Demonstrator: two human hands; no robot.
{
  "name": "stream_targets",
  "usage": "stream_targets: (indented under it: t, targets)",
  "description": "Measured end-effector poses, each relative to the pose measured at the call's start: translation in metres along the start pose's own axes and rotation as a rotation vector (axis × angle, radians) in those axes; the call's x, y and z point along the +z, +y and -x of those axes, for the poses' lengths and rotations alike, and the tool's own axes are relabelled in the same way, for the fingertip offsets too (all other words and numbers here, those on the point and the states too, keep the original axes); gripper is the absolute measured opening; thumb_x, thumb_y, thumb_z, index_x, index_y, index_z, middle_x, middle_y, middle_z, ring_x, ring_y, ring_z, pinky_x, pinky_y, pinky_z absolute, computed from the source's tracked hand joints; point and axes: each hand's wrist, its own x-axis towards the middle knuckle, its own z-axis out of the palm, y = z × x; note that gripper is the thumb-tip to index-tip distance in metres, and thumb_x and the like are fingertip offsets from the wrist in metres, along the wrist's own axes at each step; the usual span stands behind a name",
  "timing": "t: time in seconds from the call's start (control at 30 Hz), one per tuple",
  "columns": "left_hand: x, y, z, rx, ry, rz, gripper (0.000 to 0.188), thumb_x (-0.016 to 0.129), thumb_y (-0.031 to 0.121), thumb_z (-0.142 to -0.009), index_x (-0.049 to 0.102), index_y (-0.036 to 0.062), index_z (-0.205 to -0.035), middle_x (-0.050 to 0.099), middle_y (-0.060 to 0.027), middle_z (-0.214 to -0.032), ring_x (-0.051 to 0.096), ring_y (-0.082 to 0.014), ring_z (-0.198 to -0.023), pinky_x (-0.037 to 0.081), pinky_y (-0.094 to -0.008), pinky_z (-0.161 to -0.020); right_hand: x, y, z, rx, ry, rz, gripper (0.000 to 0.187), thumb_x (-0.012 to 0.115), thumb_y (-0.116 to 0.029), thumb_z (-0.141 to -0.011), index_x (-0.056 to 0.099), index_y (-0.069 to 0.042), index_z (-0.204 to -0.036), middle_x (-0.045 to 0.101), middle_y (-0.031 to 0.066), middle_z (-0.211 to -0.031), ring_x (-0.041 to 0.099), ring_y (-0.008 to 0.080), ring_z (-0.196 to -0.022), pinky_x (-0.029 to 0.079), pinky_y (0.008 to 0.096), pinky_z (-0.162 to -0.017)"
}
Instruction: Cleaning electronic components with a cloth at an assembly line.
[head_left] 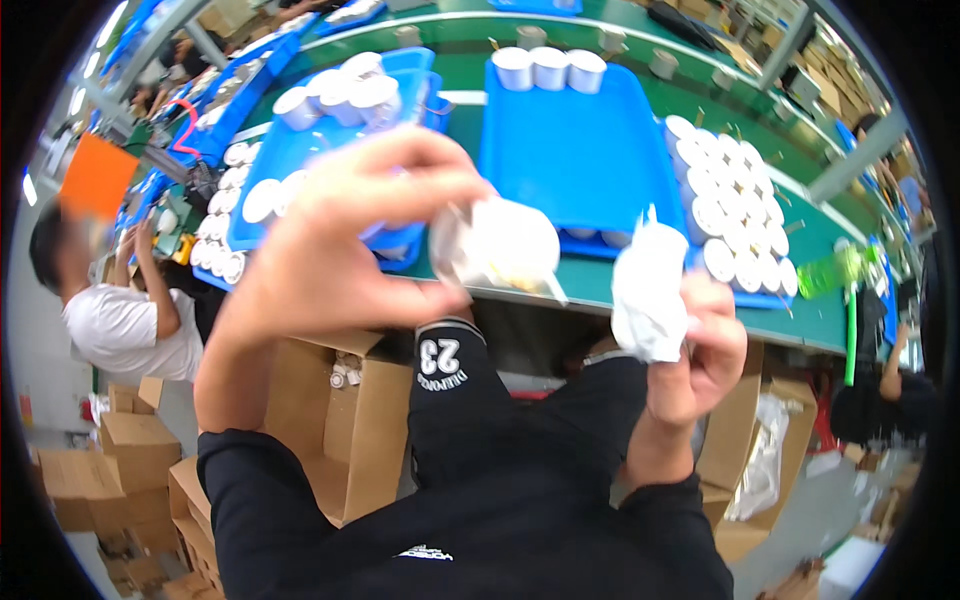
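- Here's the left hand [330, 230], blurred, its grip a wide curve of thumb and fingers around a white rounded piece [512, 242], cup-like as far as the blur lets me tell.
- That piece is up in front of the near edge of the green table [590, 281], with something yellowish on its lower part, too smeared to name.
- Over to the right hand [708, 345]: a closer grip, thumb and fingers pinching a crumpled white cloth or tissue [648, 290], bunched upright, well apart from the piece.
- Beyond them sits the middle blue tray [570, 150], three white cups [550, 69] lined up at its far end.
- On the right, a crowd of white cups [735, 205] in close rows; on the left, another blue tray [405, 75] with white cups [340, 98] clustered.
- Below, a cardboard box [378, 440] stands beside the person's leg.
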Motion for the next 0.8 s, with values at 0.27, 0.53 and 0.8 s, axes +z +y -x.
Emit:
stream_targets:
  t: [0.27, 0.53, 0.8]
  targets:
    - [0.102, 0.016, 0.018, 0.068, 0.019, 0.325, 0.050, 0.083, 0.005, -0.055, 0.068, 0.0040, -0.102, 0.059, -0.0090, -0.096, 0.061, -0.0231, -0.082, 0.052, -0.0312, -0.067, -0.005, 0.010, 0.015, 0.469, -0.342, -0.454, 0.010, 0.066, -0.004, -0.079, 0.065, -0.002, -0.089, 0.056, 0.0110, -0.095, 0.051, 0.0184, -0.084, 0.042, 0.0320, -0.077]
    - [0.148, 0.012, 0.033, 0.002, 0.299, 0.417, 0.053, 0.087, 0.012, -0.052, 0.066, 0.0028, -0.099, 0.059, -0.0095, -0.097, 0.063, -0.0210, -0.084, 0.053, -0.0302, -0.071, 0.003, -0.006, 0.071, 1.027, 0.200, -1.213, 0.058, 0.033, -0.038, -0.095, 0.045, 0.005, -0.131, 0.046, 0.0170, -0.134, 0.044, 0.0298, -0.125, 0.034, 0.0428, -0.105]
    - [0.183, -0.007, 0.033, -0.101, 0.570, 0.263, 0.058, 0.089, 0.014, -0.056, 0.061, -0.0021, -0.104, 0.058, -0.0145, -0.102, 0.063, -0.0202, -0.083, 0.057, -0.0280, -0.068, 0.034, -0.011, 0.099, 0.690, 0.402, -0.415, 0.056, 0.056, 0.010, -0.078, 0.043, 0.001, -0.132, 0.051, 0.0165, -0.127, 0.051, 0.0287, -0.115, 0.042, 0.0390, -0.098]
